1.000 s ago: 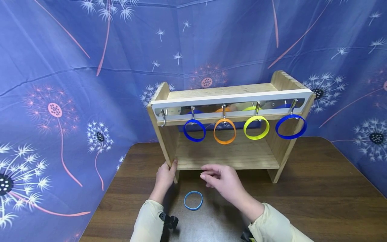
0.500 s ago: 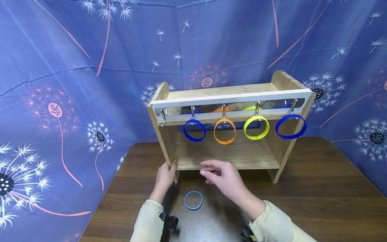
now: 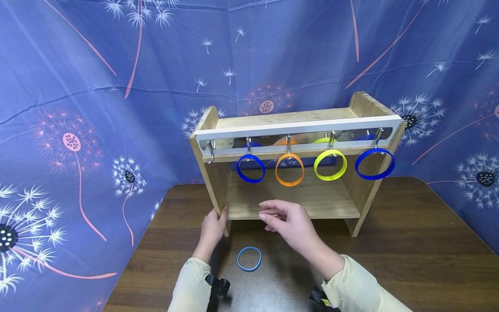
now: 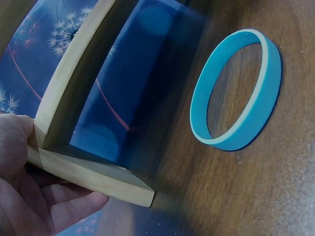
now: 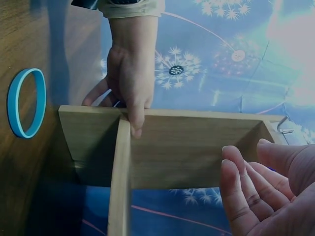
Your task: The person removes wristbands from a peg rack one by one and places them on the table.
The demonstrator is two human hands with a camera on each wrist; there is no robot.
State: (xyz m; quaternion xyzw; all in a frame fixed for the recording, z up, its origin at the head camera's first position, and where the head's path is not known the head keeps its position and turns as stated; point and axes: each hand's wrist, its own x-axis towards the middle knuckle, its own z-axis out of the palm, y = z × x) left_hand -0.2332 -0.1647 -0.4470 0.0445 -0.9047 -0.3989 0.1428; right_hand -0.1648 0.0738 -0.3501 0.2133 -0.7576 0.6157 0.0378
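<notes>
My left hand (image 3: 212,226) grips the left side panel (image 3: 219,188) of a small wooden rack, thumb on the inner side near the lower shelf (image 3: 288,199) and fingers behind. The left wrist view shows this hold from close by. In front of the shelf my right hand (image 3: 293,224) is raised, fingers loosely bent, with nothing between thumb and fingertips. A light blue wristband (image 4: 268,98) lies on the table between the two forearms. From the rack's hooks hang a blue wristband (image 3: 251,180), an orange wristband (image 3: 289,184), a yellow wristband (image 3: 330,177) and another blue wristband (image 3: 375,176).
The leftmost metal hook (image 3: 211,154) bears no band. A white-edged strip (image 3: 296,125) carrying the hooks runs along the rack's upper front. The brown wooden table (image 3: 421,255) extends on both sides, with a blue dandelion-print cloth (image 3: 163,56) behind it.
My right hand has risen slightly in front of the shelf. The left hand, the rack and the wristbands stay where they were.
</notes>
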